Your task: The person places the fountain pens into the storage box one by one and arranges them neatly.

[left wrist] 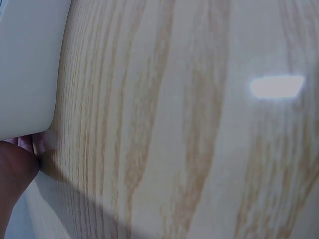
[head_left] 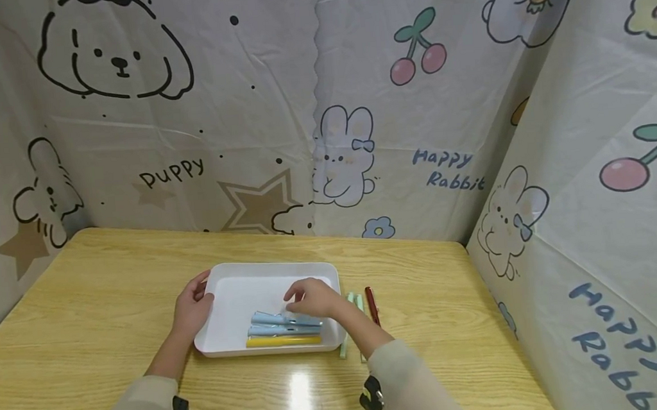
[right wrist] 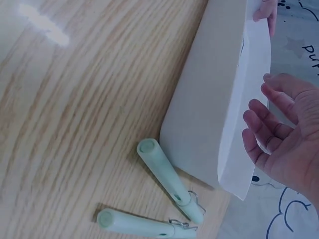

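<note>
Gripping the tray (head_left: pixel 229 303) at its left side, the left hand (head_left: pixel 194 311) is steadying it; the right hand (head_left: pixel 313 298), fingers loosely curved and holding nothing, is hovering near the blue pens (head_left: pixel 280 330) lying inside. Advisable: bracing firmly, working lightly, sparing the pens' alignment.

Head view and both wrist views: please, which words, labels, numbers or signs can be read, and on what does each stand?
"puppy": back cloth, head view.
"Happy Rabbit": back cloth, further right.
"Happy Rabb": right-hand cloth, the end cut off by the frame.
"pu": cloth, right wrist view, also cut off.
Blue pens, green pens, tray: no lettering I can make out.
</note>
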Tool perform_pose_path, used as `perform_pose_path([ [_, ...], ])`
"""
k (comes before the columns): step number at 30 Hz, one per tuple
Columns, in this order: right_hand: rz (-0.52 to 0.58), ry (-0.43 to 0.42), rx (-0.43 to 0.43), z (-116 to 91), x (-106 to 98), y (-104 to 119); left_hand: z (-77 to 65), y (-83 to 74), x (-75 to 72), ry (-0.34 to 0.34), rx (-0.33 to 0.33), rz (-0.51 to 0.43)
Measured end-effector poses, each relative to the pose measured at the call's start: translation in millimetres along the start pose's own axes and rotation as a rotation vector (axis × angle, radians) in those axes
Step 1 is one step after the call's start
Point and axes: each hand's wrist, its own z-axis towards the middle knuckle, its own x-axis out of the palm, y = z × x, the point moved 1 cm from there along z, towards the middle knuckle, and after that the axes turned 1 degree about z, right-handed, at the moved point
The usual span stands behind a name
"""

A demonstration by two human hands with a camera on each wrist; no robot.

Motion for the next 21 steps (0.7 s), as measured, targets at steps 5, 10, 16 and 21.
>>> perform_pose_path([
  [5, 0.019, -0.023, 0.007, -3, -8, -2, -0.7, -1.9, -1.5, 0.003, 0.012, 0.015],
  [10, 0.038, -0.054, -0.007, -5, -14, -8, -0.3, -1.3, -0.8, 0.002, 0.001, 0.006],
  [16, 0.066, -0.078, -0.016, -11, -25, -13, 0.6, 0.4, -0.2, 0.006, -0.006, -0.009],
  [21, 0.066, -0.103, 0.019, -15, -33, -16, 1.2, 1.2, -0.3, 0.010, -0.004, -0.017],
])
